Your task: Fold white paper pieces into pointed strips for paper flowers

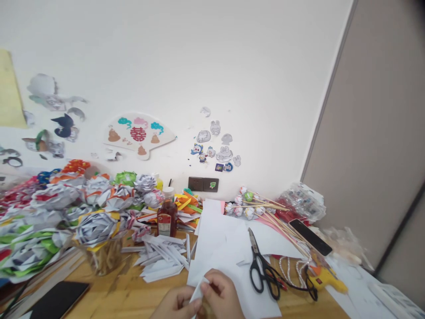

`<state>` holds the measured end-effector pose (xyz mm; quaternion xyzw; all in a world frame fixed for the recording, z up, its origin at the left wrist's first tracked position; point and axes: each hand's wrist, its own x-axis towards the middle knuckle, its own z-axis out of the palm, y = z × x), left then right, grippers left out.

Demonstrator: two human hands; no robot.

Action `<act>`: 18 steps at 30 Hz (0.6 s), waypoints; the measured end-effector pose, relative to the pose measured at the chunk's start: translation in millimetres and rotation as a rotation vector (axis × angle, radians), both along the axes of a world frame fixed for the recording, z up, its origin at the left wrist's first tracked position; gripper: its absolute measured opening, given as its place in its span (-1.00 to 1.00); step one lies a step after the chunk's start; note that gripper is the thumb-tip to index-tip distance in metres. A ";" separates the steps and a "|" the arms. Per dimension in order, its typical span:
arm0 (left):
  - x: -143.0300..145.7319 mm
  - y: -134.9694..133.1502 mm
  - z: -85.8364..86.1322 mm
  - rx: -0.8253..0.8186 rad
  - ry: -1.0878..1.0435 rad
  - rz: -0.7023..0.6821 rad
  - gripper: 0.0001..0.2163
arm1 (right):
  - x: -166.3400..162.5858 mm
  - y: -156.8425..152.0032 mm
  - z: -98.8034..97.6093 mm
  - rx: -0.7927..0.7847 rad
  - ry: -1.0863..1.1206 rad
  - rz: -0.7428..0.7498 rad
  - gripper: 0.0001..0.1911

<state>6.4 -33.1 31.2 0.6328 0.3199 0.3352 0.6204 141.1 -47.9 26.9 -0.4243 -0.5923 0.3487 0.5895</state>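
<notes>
Both my hands sit at the bottom edge of the head view, pinched together on a small piece of white paper point(200, 289). My left hand point(177, 305) grips its lower left side with curled fingers. My right hand point(222, 296) presses the paper's right side with thumb and fingers closed. Under them lie larger white sheets point(226, 248) on the wooden table point(129, 292). Black-handled scissors point(262, 268) rest on the sheets just right of my right hand.
A pile of folded white paper strips point(162, 259) and a red-brown bottle point(167, 218) stand ahead. Paper flowers point(66, 208) fill the left. Wooden skewers point(279, 217), a phone point(310, 236) and a yellow glue gun point(323, 278) lie right. Another dark phone point(59, 299) lies front left.
</notes>
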 end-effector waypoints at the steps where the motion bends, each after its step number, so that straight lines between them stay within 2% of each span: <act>1: -0.1 0.5 -0.4 0.010 0.011 0.006 -0.59 | 0.1 0.0 0.1 0.003 -0.001 0.003 -0.72; 5: 0.0 0.8 1.1 0.039 0.052 0.021 -0.55 | -0.4 -0.1 1.2 -0.001 0.014 0.015 -0.72; 12: -0.1 -2.0 5.9 -0.052 0.007 -0.014 -0.55 | -0.8 -1.2 4.6 -0.059 0.072 -0.025 -0.74; 18: 0.3 -2.8 4.0 -0.095 0.030 -0.007 -0.59 | 2.7 0.7 7.4 -0.021 0.044 -0.033 -0.75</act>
